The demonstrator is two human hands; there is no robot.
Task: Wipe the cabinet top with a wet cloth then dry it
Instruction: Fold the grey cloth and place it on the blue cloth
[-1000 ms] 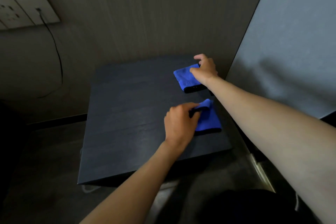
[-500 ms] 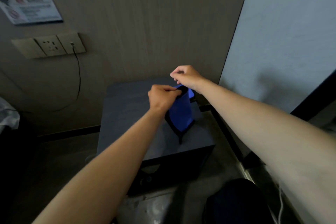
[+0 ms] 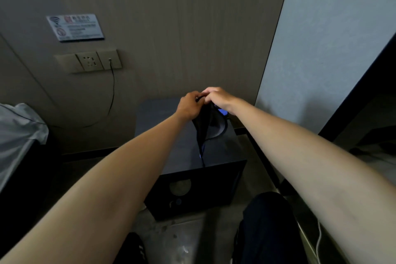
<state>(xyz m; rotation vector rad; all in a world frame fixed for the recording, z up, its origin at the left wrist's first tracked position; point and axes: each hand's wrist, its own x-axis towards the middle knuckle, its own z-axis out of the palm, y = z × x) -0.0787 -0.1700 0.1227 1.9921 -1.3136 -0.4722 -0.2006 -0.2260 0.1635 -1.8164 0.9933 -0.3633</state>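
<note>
Both forearms out over dark cabinet (image 3: 186,152). Cloth (image 3: 202,128) dangling, dark, blue at edges, lifted off cabinet top, lower tip just above front edge. Left hand (image 3: 189,105) and right hand (image 3: 218,97) touching, each grip pinching cloth's top edge. Beyond, wall socket (image 3: 90,61), sign (image 3: 75,27).
</note>
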